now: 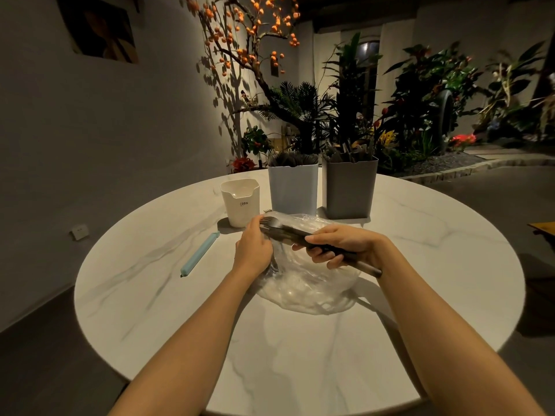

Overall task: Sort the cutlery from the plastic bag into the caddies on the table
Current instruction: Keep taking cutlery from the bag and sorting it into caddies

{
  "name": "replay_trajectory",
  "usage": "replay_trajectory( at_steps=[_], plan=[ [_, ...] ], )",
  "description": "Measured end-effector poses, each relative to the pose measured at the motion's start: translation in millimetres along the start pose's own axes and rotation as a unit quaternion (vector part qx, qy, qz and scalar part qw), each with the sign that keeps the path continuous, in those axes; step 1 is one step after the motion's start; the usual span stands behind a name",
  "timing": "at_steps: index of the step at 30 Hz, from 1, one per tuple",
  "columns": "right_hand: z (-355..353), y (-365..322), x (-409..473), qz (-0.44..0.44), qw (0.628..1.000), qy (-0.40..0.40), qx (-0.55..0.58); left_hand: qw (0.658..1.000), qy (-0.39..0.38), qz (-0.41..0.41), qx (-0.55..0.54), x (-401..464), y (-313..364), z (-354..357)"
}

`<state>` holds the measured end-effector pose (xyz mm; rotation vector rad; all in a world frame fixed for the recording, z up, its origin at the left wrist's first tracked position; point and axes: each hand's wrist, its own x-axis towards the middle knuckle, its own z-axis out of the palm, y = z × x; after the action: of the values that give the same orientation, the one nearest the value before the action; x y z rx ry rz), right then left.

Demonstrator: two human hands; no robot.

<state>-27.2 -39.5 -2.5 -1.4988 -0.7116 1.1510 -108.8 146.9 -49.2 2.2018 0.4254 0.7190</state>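
Both forearms extended forward, converging. Left hand point(253, 250) fingers curled, pinching forward at its fingertips. Right hand point(342, 246) palm-down, fingers wrapped in a grip.

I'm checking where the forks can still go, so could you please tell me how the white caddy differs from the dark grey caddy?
The white caddy is shorter and looks empty from this view; the dark grey caddy is taller and already holds cutlery. The white one stands farthest left, the grey one farthest right. Both stand upright on the table.
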Motion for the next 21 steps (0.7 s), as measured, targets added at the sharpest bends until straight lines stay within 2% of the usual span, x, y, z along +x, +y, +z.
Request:
replay_trajectory(
  at_steps=[8,13,15,21],
  plan=[
    [-5.2,4.2,0.4,-0.044,0.998,-0.033,-0.027,0.977,0.069,-0.005,-0.203,0.6,13.6,-7.4],
    [-5.9,5.0,0.4,-0.079,0.996,-0.039,-0.026,0.971,0.099,0.011,-0.218,1.9,18.6,-8.3],
    [-6.2,4.0,-0.7,-0.099,0.993,-0.055,-0.02,0.961,0.109,0.014,-0.255,2.7,24.7,-8.2],
    [-5.1,4.5,2.4,-0.104,0.994,-0.031,-0.015,0.903,0.051,-0.09,-0.417,2.8,38.0,-0.1]
  ],
)
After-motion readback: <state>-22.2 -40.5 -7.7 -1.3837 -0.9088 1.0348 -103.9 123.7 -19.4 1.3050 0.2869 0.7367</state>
